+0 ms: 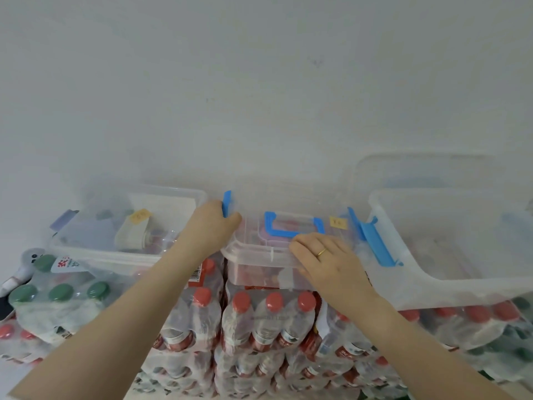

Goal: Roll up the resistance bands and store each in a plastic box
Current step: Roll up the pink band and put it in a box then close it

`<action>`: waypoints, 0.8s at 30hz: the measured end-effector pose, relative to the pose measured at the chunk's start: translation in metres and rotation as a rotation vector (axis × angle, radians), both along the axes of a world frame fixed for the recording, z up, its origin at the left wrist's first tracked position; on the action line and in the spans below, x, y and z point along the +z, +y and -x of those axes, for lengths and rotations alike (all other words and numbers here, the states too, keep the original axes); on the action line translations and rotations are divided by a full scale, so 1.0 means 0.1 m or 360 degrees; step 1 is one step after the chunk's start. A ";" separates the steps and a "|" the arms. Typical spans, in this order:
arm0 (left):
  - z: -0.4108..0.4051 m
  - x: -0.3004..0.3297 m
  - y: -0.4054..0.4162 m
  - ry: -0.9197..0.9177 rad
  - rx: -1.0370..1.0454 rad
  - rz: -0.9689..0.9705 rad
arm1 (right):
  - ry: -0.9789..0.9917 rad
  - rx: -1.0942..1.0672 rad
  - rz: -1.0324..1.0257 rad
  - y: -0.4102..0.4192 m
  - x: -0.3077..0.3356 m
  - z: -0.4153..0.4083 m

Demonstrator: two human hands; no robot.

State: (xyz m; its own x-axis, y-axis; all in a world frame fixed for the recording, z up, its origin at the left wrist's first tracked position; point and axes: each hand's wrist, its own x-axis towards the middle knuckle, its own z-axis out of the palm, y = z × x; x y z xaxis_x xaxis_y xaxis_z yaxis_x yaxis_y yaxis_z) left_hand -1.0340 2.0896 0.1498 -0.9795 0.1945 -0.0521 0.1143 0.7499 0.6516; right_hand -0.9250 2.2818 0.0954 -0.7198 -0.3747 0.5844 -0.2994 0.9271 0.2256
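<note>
A clear plastic box (pixel 259 264) with a lid, a blue carry handle (pixel 292 226) and blue side latches stands on stacked packs of bottles, against a white wall. Something reddish shows dimly through its lid; I cannot tell what it is. My left hand (pixel 212 226) grips the blue latch (pixel 227 203) at the box's left end. My right hand (pixel 323 255), with a ring on it, lies flat on the lid near the front right edge. The right latch (pixel 375 241) hangs open, swung outward.
To the left stands an open clear box (pixel 184 197) holding labelled items. A larger empty clear tub (pixel 450 281) sits on the right. Shrink-wrapped packs of red-capped bottles (pixel 268 319) and green-capped bottles (pixel 57 295) lie underneath. A white handheld device (pixel 23 269) rests far left.
</note>
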 end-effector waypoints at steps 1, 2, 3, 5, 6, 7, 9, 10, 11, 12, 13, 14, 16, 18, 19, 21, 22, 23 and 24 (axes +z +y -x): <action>0.00 -0.02 0.02 0.0000 0.0010 0.0039 | -0.0029 0.0015 -0.0012 -0.01 0.00 0.01; 0.00 -0.04 0.03 0.0002 0.0020 0.0059 | -0.0062 0.0025 -0.0012 -0.02 0.01 0.02; 0.00 -0.06 0.03 -0.0007 0.0037 0.0055 | -0.0100 0.0029 0.0000 -0.03 0.02 0.02; -0.02 -0.07 0.03 0.0010 0.0062 0.0013 | -0.0179 0.0032 0.0061 -0.02 0.05 0.05; -0.03 -0.07 0.02 0.0036 0.0071 -0.0020 | -0.0226 0.0034 0.0103 -0.02 0.08 0.05; -0.06 -0.07 0.01 0.0069 0.0079 -0.0073 | -0.0278 0.0043 0.0158 -0.02 0.12 0.05; -0.14 -0.04 -0.03 0.0163 0.0068 -0.0182 | -0.0363 0.0084 0.0324 -0.07 0.21 0.05; -0.19 -0.02 -0.06 0.0221 0.0062 -0.0239 | -0.0373 0.0108 0.0407 -0.11 0.26 0.05; -0.23 0.00 -0.09 0.0274 0.0062 -0.0300 | -0.0368 0.0134 0.0474 -0.15 0.31 0.05; -0.26 0.02 -0.12 0.0316 0.0080 -0.0357 | -0.0360 0.0171 0.0533 -0.18 0.34 0.07; -0.29 0.04 -0.17 0.0334 0.0120 -0.0412 | -0.0365 0.0228 0.0589 -0.22 0.38 0.09; -0.33 0.05 -0.24 0.0352 0.0171 -0.0471 | -0.0402 0.0305 0.0659 -0.27 0.41 0.13; -0.44 0.07 -0.45 0.0449 0.0218 -0.0601 | -0.0586 0.0507 0.0866 -0.46 0.48 0.24; -0.59 0.06 -0.75 0.0590 0.0243 -0.0585 | -0.0788 0.0735 0.0979 -0.80 0.50 0.33; -0.67 0.05 -0.93 0.0639 0.0289 -0.0521 | -0.0853 0.0839 0.0970 -1.02 0.48 0.36; -0.82 0.00 -1.34 0.0670 0.0436 -0.0375 | -0.0964 0.1022 0.0902 -1.49 0.42 0.39; -0.89 -0.03 -1.56 0.0684 0.0508 -0.0290 | -0.1030 0.1092 0.0869 -1.72 0.40 0.39; -0.96 -0.05 -1.78 0.0702 0.0566 -0.0201 | -0.1105 0.1144 0.0838 -1.94 0.38 0.40; -1.02 -0.08 -1.98 0.0728 0.0617 -0.0129 | -0.1179 0.1182 0.0809 -2.14 0.36 0.42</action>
